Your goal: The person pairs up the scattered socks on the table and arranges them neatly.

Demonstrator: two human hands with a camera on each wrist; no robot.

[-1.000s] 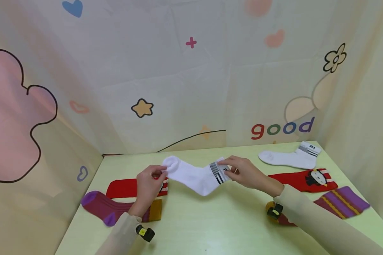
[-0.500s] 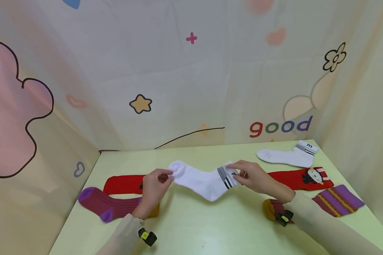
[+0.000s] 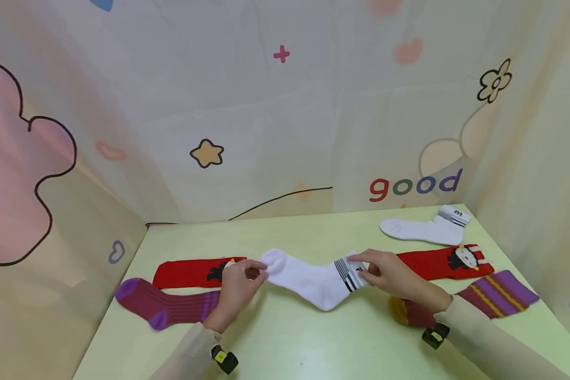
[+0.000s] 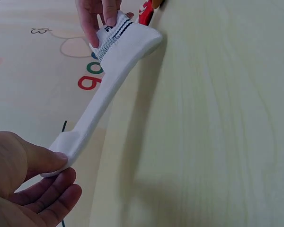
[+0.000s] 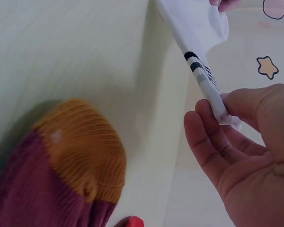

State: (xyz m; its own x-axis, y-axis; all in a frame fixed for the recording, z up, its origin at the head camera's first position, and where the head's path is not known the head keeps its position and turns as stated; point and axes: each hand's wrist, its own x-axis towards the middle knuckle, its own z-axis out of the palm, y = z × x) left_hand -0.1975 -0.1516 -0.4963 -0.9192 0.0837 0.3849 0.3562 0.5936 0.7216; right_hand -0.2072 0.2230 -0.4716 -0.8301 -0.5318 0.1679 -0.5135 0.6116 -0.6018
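A white sock (image 3: pixel 309 279) with dark stripes at its cuff hangs stretched above the table between both hands. Its toe end is pinched between thumb and fingers of my left hand (image 3: pixel 239 287), as the left wrist view also shows. At the striped cuff, my right hand (image 3: pixel 389 272) pinches the edge; in the right wrist view the thumb presses the cuff (image 5: pixel 213 94) against the fingers. Beneath the left hand lie a red sock (image 3: pixel 185 274) and a maroon and purple sock (image 3: pixel 171 306), both partly covered by it.
On the right side of the table (image 3: pixel 313 348) lie another white sock (image 3: pixel 423 230), a red sock with a cartoon figure (image 3: pixel 432 264) and a maroon sock with purple and yellow stripes (image 3: pixel 496 295), partly behind the right forearm. A printed curtain (image 3: pixel 266 132) stands behind.
Both hands have moved a little to the right and nearer in the head view, carrying the white sock with them. Both grips stay the same, and the head view has shifted slightly.
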